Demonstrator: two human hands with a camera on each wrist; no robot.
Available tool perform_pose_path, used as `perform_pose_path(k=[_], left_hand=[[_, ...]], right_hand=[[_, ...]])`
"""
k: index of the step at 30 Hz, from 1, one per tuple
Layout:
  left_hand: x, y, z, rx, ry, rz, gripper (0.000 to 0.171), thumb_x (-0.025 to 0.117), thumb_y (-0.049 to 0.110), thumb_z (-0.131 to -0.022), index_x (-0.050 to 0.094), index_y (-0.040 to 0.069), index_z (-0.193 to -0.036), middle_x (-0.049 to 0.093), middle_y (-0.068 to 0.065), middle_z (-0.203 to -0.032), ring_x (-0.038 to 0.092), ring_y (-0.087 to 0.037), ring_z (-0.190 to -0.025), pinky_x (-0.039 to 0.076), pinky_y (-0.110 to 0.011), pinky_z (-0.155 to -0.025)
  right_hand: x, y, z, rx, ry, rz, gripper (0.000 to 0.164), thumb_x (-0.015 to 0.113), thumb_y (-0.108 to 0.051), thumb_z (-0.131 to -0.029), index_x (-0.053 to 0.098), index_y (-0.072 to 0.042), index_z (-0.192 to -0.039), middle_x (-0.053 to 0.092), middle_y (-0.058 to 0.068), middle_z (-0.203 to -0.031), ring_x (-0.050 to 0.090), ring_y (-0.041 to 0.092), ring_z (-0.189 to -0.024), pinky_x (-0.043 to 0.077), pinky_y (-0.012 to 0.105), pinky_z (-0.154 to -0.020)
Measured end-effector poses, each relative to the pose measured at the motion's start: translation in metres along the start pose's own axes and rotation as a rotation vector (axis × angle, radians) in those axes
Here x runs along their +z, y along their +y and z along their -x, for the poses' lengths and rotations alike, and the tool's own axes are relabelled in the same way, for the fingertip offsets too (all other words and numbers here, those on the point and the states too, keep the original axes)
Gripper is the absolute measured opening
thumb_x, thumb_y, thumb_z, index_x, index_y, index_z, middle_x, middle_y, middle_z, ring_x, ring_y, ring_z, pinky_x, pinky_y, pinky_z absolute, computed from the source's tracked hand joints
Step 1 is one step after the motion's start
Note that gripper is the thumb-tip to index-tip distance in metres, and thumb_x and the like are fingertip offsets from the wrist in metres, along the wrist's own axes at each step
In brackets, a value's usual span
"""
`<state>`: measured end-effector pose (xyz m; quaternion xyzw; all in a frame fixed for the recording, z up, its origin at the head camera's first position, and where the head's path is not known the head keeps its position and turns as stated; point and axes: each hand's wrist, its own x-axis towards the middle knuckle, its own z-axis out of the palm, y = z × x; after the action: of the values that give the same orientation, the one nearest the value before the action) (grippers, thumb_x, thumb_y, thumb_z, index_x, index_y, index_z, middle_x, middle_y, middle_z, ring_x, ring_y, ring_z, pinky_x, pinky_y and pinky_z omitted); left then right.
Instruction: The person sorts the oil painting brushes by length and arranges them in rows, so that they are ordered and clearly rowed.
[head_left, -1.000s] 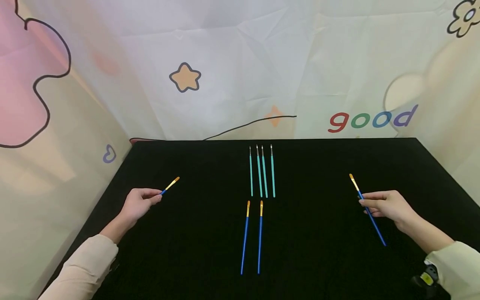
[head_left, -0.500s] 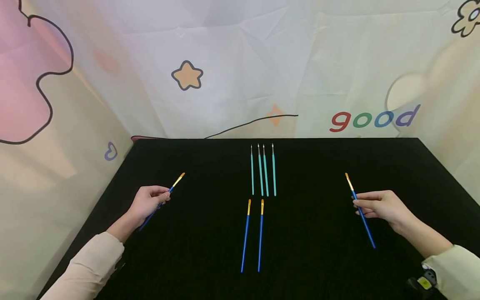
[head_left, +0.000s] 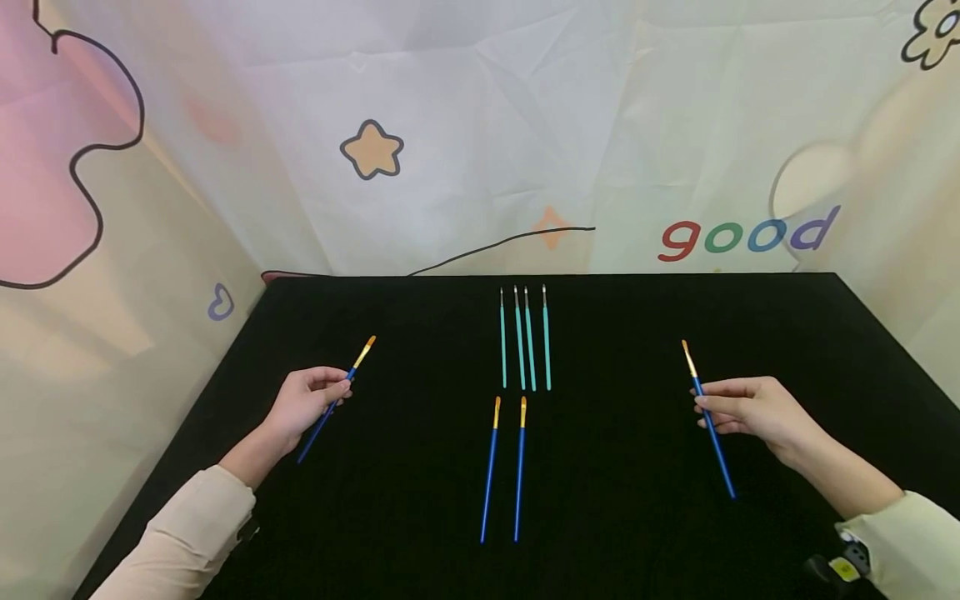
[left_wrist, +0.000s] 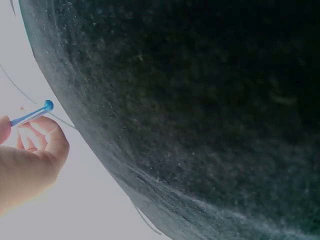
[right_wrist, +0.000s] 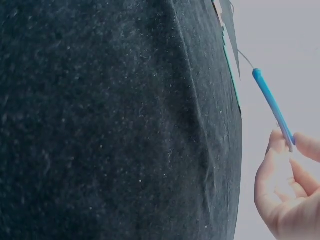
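Over the left part of the black table, my left hand [head_left: 311, 400] pinches a blue paintbrush [head_left: 321, 431] between thumb and fingers, its orange bristles pointing up and to the right. On the other side, my right hand [head_left: 750, 408] pinches a second blue paintbrush [head_left: 716, 442] with its bristles tilted up and slightly left. Both wrist views show the blue handle end held in the fingers. Between the hands lie two more blue paintbrushes [head_left: 492, 475], side by side with bristles to the back. Behind them several turquoise paintbrushes [head_left: 517, 350] lie in a row with their tips toward the back edge.
The black cloth-covered table [head_left: 420, 517] has its back edge against a pale printed curtain [head_left: 480, 133] with a star and the word "good". The curtain also runs along both sides. A small dark device [head_left: 843, 567] is at the right sleeve.
My left hand has moved right and slightly back with its paintbrush, and more of the handle now shows. My right hand has shifted left with its own. The lying paintbrushes have stayed put.
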<state>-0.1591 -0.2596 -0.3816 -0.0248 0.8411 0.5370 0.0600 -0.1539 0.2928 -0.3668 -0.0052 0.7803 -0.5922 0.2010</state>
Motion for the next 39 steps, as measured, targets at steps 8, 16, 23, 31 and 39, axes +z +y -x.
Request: perform_pose_path(k=[8,16,23,31,39], left_hand=[[0.002,0.005,0.002,0.003,-0.017,0.027,0.031,0.055,0.012,-0.092,0.053,-0.013,-0.11,0.063,-0.015,-0.09,0.058,-0.018,-0.077,0.047,-0.022,-0.062],[0.008,0.012,0.006,0.013,-0.033,0.084,0.032,0.056,0.01,-0.091,0.051,-0.015,-0.11,0.062,-0.012,-0.089,0.062,-0.019,-0.077,0.051,-0.024,-0.067],[0.014,0.014,0.005,0.017,-0.08,0.153,0.03,0.059,0.01,-0.089,0.053,-0.013,-0.106,0.064,-0.016,-0.09,0.064,-0.022,-0.078,0.053,-0.028,-0.069],[0.02,0.022,0.006,0.02,-0.122,0.221,0.019,0.06,0.008,-0.088,0.056,-0.007,-0.099,0.064,-0.014,-0.087,0.065,-0.024,-0.077,0.054,-0.03,-0.07],[0.028,0.03,0.007,0.041,-0.159,0.263,0.016,0.061,0.008,-0.087,0.057,-0.005,-0.096,0.066,-0.01,-0.084,0.066,-0.025,-0.077,0.054,-0.03,-0.071]], right_hand=[[0.004,-0.003,0.001,-0.021,-0.023,-0.03,0.013,0.055,-0.013,-0.091,0.067,-0.016,-0.097,0.067,0.0,-0.089,0.065,0.014,-0.08,0.053,0.028,-0.071],[0.01,-0.004,0.002,-0.035,-0.03,-0.039,0.013,0.056,-0.014,-0.091,0.067,-0.017,-0.096,0.068,0.0,-0.089,0.065,0.015,-0.08,0.053,0.029,-0.071],[0.013,-0.005,0.003,-0.028,-0.049,-0.062,0.014,0.055,-0.014,-0.091,0.067,-0.019,-0.095,0.067,0.001,-0.09,0.065,0.015,-0.081,0.053,0.029,-0.072],[0.018,-0.006,0.003,-0.038,-0.067,-0.087,0.014,0.055,-0.014,-0.091,0.067,-0.016,-0.098,0.068,0.001,-0.09,0.065,0.015,-0.081,0.053,0.029,-0.072],[0.023,-0.01,0.002,-0.042,-0.084,-0.096,0.014,0.055,-0.014,-0.091,0.067,-0.015,-0.099,0.068,0.002,-0.092,0.065,0.015,-0.082,0.053,0.029,-0.073]])
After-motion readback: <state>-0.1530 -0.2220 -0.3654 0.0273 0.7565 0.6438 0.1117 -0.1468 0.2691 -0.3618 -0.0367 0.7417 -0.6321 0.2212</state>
